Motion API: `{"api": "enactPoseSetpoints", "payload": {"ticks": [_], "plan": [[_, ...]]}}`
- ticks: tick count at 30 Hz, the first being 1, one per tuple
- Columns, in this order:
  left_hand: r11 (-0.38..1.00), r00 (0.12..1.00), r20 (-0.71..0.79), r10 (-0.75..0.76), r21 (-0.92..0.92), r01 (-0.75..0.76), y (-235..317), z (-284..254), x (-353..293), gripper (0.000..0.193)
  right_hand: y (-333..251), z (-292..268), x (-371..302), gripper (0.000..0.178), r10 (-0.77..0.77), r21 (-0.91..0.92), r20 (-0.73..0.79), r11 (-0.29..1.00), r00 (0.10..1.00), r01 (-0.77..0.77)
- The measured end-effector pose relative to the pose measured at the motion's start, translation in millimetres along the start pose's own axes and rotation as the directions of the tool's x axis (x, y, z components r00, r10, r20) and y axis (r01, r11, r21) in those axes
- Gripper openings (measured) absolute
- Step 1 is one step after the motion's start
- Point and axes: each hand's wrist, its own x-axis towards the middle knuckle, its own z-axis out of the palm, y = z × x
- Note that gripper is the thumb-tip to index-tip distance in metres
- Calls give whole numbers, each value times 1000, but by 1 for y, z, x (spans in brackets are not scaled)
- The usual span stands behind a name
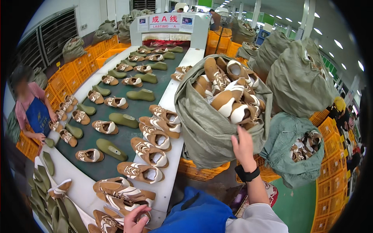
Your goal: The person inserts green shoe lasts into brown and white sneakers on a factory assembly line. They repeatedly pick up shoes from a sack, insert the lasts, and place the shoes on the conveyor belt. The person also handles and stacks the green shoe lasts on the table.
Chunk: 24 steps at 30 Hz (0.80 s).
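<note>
My right hand, with a dark band on its wrist, reaches to the front rim of a large grey-green sack. Its fingers are stretched out, slightly blurred, just below a brown-and-white sneaker on top of the sack's pile. I cannot tell whether they touch it. At the bottom edge my left hand is partly cut off, its fingers apart and nothing seen in them. It is beside several sneakers crowded at the table's near corner. More sneakers stand in a row along the white right edge.
A dark green conveyor carries sneakers and olive shoe lasts in rows from a machine. Loose lasts lie lower left. A person in a blue apron works at left. Orange crates and other full sacks line the right.
</note>
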Motion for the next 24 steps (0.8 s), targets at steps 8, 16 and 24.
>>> {"api": "enactPoseSetpoints", "payload": {"ticks": [8,16,24], "plan": [[946,991,106,80,306,-109,46,52,21,36,11,52,-38,16,-175,-66,109,981,978,183],[548,813,348,466,609,-574,99,143,120,34,43,-44,37,28,-493,397,314,844,811,360],[144,555,342,758,743,-654,80,225,340,30,87,11,179,60,-643,165,295,763,707,625]]}}
